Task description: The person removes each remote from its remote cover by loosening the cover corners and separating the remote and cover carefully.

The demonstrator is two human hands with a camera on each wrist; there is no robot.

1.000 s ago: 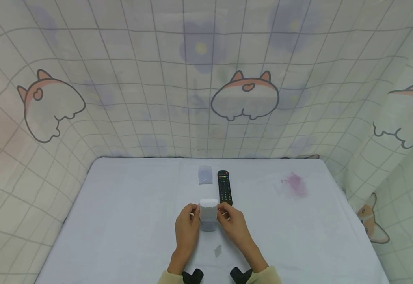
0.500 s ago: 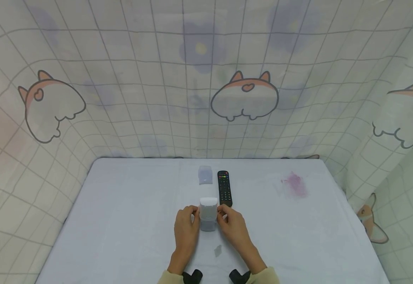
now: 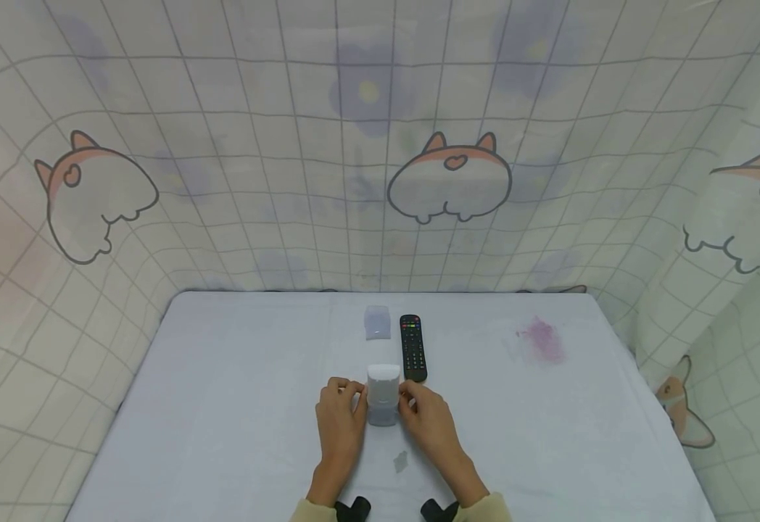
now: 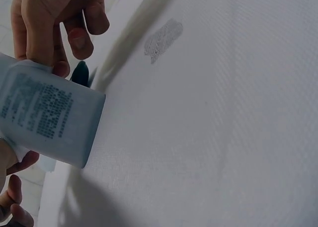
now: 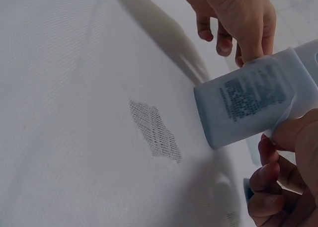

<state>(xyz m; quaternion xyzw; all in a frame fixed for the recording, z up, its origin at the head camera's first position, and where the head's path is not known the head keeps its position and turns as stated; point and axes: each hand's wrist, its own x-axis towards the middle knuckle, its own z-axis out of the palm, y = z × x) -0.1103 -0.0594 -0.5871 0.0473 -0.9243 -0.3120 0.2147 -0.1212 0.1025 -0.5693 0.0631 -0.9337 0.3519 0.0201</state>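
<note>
A small flat container (image 3: 383, 385) with a white top stands upright on the table between the hands. Printed text shows on its face in both wrist views, under a loose translucent layer (image 5: 290, 80) around the upper part. My left hand (image 3: 339, 424) pinches the left edge with thumb and finger; the other fingers curl loosely. On the opposite side my right hand (image 3: 431, 424) pinches the edge, its thumb (image 5: 293, 130) and index finger meeting at the layer's rim. Just beyond the right fingers lies a black remote control (image 3: 413, 348).
A flat translucent piece (image 3: 377, 322) lies behind the container, left of the remote. The white tablecloth (image 3: 236, 391) carries a pink stain (image 3: 544, 339) at right and a grey patch (image 3: 401, 461) in front. A patterned curtain (image 3: 275, 181) surrounds the table's back and sides.
Both hands have slid slightly down along the container's sides, toward the body. More of the remote control shows beyond the right fingers. The container has stayed in nearly the same place.
</note>
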